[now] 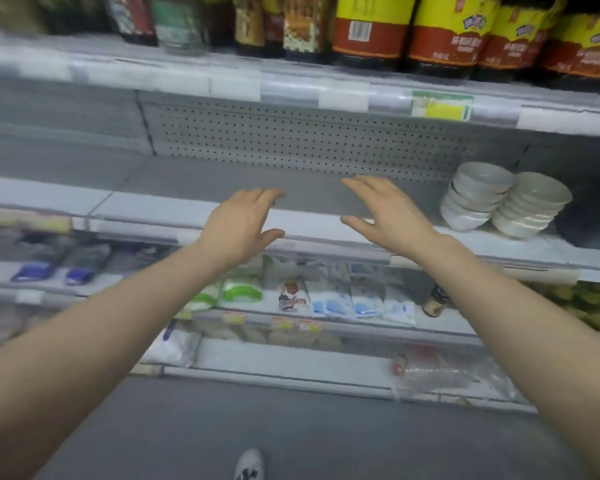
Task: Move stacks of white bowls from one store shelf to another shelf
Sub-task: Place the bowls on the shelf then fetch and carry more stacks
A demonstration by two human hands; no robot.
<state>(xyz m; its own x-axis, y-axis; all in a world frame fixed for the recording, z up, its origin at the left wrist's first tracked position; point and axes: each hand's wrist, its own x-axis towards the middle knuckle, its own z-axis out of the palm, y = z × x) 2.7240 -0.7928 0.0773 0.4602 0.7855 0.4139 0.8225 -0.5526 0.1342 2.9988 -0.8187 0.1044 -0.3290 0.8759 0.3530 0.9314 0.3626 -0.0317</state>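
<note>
Left hand (pixel 238 225) and right hand (pixel 383 211) were logged as released, with fingers loosely spread and nothing held. Both hovered over the bare front of the middle shelf (pixel 174 209). White bowls were found in two piles on that same shelf, off to the right and apart from the right hand. The left stack (pixel 475 195) and right stack (pixel 530 206) stood touching, both leaning.

The bowls looked glazed and rigid. Each pile was judged heavy as a unit, slippery between layers and easily chipped, and a leaning pile could shear if gripped only at the top. A hold low down was judged best, with one palm under the bottom bowl and the other steadying the upper rims.

Room for moving was noted:
- Overhead, the upper shelf (pixel 222 77) carried sauce bottles (pixel 444 32), so lift height looked limited.
- Behind, there was the pegboard back panel (pixel 291 140).
- Just right of the right stack sat a dark object (pixel 589 216), not identifiable.
- To the left, open shelf was seen.

A pile would need drawing forward over the front lip (pixel 326 225) — kept low and level.
</note>
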